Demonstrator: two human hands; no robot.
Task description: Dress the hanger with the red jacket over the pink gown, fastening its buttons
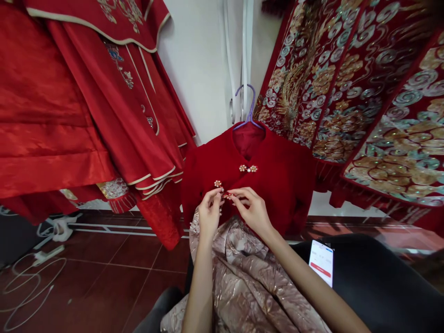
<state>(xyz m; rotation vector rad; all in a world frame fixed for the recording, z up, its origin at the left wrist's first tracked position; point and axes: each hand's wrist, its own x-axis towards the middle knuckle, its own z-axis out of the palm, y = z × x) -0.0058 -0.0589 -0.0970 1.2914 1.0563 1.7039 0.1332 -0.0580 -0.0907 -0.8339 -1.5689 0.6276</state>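
A dark red velvety jacket hangs in front of me on a purple hanger. A pair of gold flower clasps with a pearl between them sits joined near its collar. Lower on the left is a single gold flower ornament. My left hand pinches a small flower clasp on the jacket front, and my right hand pinches its other side. The fingertips partly hide this clasp. Below both hands, a shiny pinkish-beige patterned fabric lies bunched over my lap.
Red garments with pale trim hang at the left, and embroidered red garments at the right. A lit phone lies on a black seat. White cables trail over the tiled floor.
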